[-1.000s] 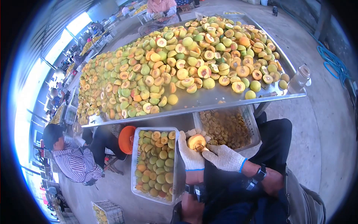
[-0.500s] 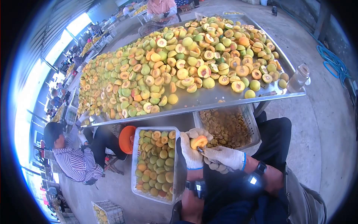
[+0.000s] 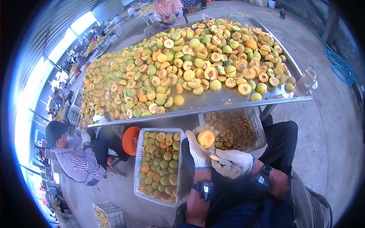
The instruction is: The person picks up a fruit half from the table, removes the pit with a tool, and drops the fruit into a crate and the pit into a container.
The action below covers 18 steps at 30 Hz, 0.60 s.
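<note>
In front of my lap, my gloved left hand grips a peach half with its orange cut face turned up toward me. My gloved right hand is closed around a small hand tool with a metal part, whose tip points at the lower edge of the peach half. The tool's exact kind is hard to make out. Just left of my hands stands a white crate of peach halves. Behind them, under the table edge, another crate holds brown pits and scraps.
A metal table heaped with peach halves spans the view ahead. A clear bottle stands at its right corner. An orange bucket and a seated person in a striped shirt are to the left. Another person sits across the table.
The peach half has turned so its cut face shows more fully. The tool has drawn back from its middle, and my right hand has shifted slightly down and away.
</note>
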### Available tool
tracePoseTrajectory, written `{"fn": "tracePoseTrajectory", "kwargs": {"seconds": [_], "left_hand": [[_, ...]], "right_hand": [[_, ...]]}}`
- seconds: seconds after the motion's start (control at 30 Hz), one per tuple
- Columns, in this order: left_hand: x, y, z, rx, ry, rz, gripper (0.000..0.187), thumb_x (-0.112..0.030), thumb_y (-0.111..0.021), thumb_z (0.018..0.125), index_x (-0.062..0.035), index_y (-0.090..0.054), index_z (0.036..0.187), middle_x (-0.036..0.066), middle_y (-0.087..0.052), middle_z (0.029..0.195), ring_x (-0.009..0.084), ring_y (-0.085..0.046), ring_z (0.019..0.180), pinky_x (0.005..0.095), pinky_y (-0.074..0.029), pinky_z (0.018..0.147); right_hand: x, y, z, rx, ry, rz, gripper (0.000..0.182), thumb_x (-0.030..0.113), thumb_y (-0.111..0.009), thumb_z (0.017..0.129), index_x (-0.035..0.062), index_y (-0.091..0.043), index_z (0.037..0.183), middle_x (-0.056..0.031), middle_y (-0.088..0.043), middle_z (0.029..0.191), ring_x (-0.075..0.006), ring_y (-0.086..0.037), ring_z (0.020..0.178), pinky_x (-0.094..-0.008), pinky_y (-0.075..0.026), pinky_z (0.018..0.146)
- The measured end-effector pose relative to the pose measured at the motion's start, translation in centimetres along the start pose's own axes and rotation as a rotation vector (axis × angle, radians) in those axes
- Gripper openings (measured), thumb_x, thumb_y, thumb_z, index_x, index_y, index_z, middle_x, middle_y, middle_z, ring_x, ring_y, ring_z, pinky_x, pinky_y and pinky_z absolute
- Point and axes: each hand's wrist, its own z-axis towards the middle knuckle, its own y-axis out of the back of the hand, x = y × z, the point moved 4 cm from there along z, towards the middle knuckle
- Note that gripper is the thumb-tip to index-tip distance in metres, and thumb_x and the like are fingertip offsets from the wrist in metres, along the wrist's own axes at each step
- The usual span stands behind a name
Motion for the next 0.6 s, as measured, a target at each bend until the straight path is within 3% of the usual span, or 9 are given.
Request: {"fn": "tracePoseTrajectory", "kwargs": {"seconds": [0.1,0.17,0.2,0.23,0.3,0.37,0.43,0.5,0.6], "left_hand": [[0.4,0.2,-0.2,0.028,0.139,-0.198,0.058,-0.059,-0.052,0.104,-0.0029,-0.060,0.119,0.020,-0.066,0.112,0.0359,-0.068,0.096,0.0506,-0.061,0.087],[0.1,0.6,-0.1,0.048,0.165,-0.233,0.054,-0.052,-0.055,0.104,-0.0013,-0.061,0.124,0.020,-0.066,0.117,0.0370,-0.066,0.103,0.0521,-0.058,0.093],[-0.2,0.6,-0.2,0.093,0.148,-0.269,0.050,-0.046,-0.056,0.104,0.0000,-0.061,0.124,0.020,-0.065,0.119,0.0376,-0.065,0.108,0.0527,-0.055,0.097],[-0.6,0.5,-0.3,0.138,0.130,-0.305,0.046,-0.039,-0.058,0.103,0.0013,-0.061,0.124,0.020,-0.065,0.122,0.0383,-0.063,0.114,0.0532,-0.053,0.101],[-1.5,0.6,-0.2,0.156,0.121,-0.306,0.043,-0.034,-0.061,0.101,0.0016,-0.061,0.125,0.020,-0.064,0.124,0.0383,-0.062,0.116,0.0535,-0.052,0.103],[-2.7,1.0,-0.1,0.185,0.107,-0.305,0.040,-0.024,-0.066,0.097,0.0023,-0.060,0.127,0.020,-0.062,0.129,0.0382,-0.061,0.122,0.0541,-0.050,0.107],[-4.0,2.5,0.5,0.160,0.028,-0.264,0.039,-0.023,-0.066,0.097,0.0021,-0.060,0.127,0.019,-0.062,0.129,0.0373,-0.061,0.121,0.0532,-0.050,0.106],[-5.9,5.0,0.7,0.121,-0.049,-0.218,0.038,-0.022,-0.065,0.098,0.0019,-0.060,0.127,0.019,-0.062,0.129,0.0365,-0.062,0.120,0.0524,-0.051,0.105],[-9.1,9.8,0.2,-0.162,-0.293,0.360,0.047,-0.022,-0.064,0.101,0.0010,-0.054,0.141,0.014,-0.062,0.127,0.0268,-0.061,0.117,0.0472,-0.056,0.097]], "right_hand": [[-0.2,0.6,-0.1,0.156,-0.013,0.221,0.051,0.056,-0.040,0.111,0.0099,-0.056,0.097,0.0047,-0.043,0.064,-0.0026,-0.036,0.042,-0.0182,-0.028,0.032],[1.0,1.0,-0.5,0.126,0.158,0.422,0.048,0.054,-0.043,0.110,0.0096,-0.056,0.097,0.0042,-0.043,0.062,-0.0046,-0.037,0.041,-0.0191,-0.031,0.034],[1.5,1.4,-0.9,-0.057,0.207,0.326,0.044,0.050,-0.048,0.110,0.0100,-0.057,0.095,0.0026,-0.049,0.065,-0.0067,-0.041,0.042,-0.0211,-0.035,0.037],[1.8,1.5,-0.8,-0.056,0.203,0.323,0.044,0.050,-0.048,0.110,0.0100,-0.057,0.095,0.0026,-0.049,0.065,-0.0067,-0.041,0.042,-0.0211,-0.035,0.037],[3.3,3.9,-1.1,-0.603,0.396,-0.322,0.040,0.046,-0.051,0.110,0.0099,-0.058,0.094,0.0008,-0.055,0.069,-0.0082,-0.045,0.045,-0.0229,-0.037,0.040],[3.4,5.3,-1.5,-0.638,0.421,-0.425,0.044,0.048,-0.049,0.110,0.0095,-0.061,0.092,-0.0013,-0.055,0.069,-0.0078,-0.045,0.049,-0.0241,-0.038,0.046],[3.6,6.8,-2.2,-0.879,0.496,-0.597,0.042,0.047,-0.050,0.109,0.0101,-0.061,0.093,0.0005,-0.054,0.066,-0.0076,-0.048,0.050,-0.0236,-0.039,0.047],[3.5,7.8,-3.2,-0.919,0.491,-0.550,0.040,0.047,-0.052,0.109,0.0118,-0.060,0.091,0.0020,-0.053,0.065,-0.0077,-0.049,0.049,-0.0247,-0.040,0.044],[3.3,8.1,-4.3,-0.924,0.456,-0.313,0.041,0.048,-0.053,0.108,0.0123,-0.058,0.089,0.0011,-0.054,0.067,-0.0088,-0.048,0.045,-0.0270,-0.040,0.039]]}}
